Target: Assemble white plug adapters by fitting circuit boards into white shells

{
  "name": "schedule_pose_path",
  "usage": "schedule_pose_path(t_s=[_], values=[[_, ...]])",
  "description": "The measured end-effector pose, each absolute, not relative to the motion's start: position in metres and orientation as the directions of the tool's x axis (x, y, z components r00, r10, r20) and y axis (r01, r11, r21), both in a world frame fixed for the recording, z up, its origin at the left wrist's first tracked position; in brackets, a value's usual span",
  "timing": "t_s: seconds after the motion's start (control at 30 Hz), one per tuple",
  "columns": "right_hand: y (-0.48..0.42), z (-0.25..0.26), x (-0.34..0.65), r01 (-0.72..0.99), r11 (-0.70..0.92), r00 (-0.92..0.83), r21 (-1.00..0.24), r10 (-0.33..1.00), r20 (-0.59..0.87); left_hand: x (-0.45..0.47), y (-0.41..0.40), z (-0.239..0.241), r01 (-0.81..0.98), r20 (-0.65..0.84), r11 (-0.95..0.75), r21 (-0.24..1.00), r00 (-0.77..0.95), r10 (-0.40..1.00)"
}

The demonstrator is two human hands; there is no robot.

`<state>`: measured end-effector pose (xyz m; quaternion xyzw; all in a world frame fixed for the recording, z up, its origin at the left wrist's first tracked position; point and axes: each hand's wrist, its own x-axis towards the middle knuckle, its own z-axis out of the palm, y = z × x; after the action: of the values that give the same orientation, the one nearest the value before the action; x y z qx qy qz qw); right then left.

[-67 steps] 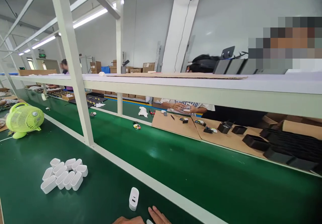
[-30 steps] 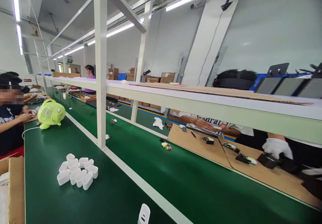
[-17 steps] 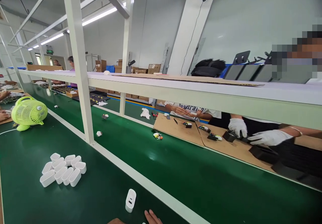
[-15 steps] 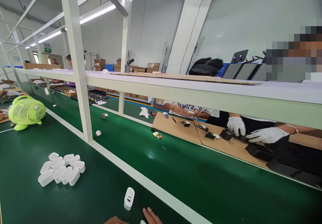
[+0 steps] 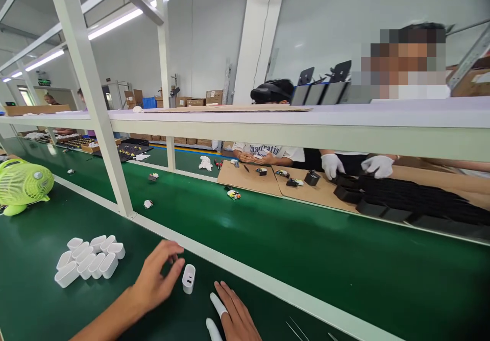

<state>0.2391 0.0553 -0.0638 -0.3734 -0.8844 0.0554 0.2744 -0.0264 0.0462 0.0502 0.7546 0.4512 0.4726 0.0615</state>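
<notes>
A white charger housing with two port slots (image 5: 189,278) stands upright on the green work surface. Just left of it is my left hand (image 5: 158,274), its fingers curved and apart with nothing between them. My right hand (image 5: 235,313) lies flat to the right of the housing, fingers stretched out, with white finger cots on the thumb and index finger. Neither hand visibly grips the housing. Farther left stands a cluster of several white oval housings (image 5: 86,260) with open tops. Thin metal tweezers (image 5: 297,329) show at the bottom edge, right of my right hand.
A pale rail (image 5: 229,264) divides my surface from the green belt (image 5: 214,223), which carries small circuit assemblies (image 5: 233,194). A green fan (image 5: 25,185) stands left. A post (image 5: 92,96) and shelf (image 5: 268,131) rise ahead. Across, a co-worker's gloved hands (image 5: 377,166) are near black cases (image 5: 413,198).
The view has swung right. My left hand has come up from the bottom edge to beside the housing. More of my right hand shows. The co-worker's gloved hands have moved apart.
</notes>
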Motion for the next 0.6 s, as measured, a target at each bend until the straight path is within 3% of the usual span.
schedule_pose_path(t_s=[0.07,0.2,0.4,0.5,0.6], values=[[0.055,-0.060,0.240,0.619,0.725,-0.608,-0.302,0.686,0.401,-0.036,0.069,0.062,0.743,0.587,-0.463,0.483,0.118,0.801],[0.053,-0.052,0.239,0.604,0.697,-0.603,-0.388,0.717,0.349,-0.064,0.136,0.077,0.939,0.358,-0.222,0.262,0.119,0.926],[0.050,-0.032,0.237,0.620,0.665,-0.626,-0.416,0.739,0.249,-0.101,0.209,0.087,0.971,0.228,0.107,0.212,-0.155,0.961],[0.047,-0.024,0.237,0.639,0.646,-0.601,-0.417,0.758,0.253,-0.098,0.220,0.089,0.973,0.176,0.110,0.202,-0.147,0.973],[0.041,-0.022,0.235,0.666,0.577,-0.454,-0.473,0.816,0.357,-0.069,0.214,0.087,0.976,0.145,-0.033,0.217,0.002,0.989]])
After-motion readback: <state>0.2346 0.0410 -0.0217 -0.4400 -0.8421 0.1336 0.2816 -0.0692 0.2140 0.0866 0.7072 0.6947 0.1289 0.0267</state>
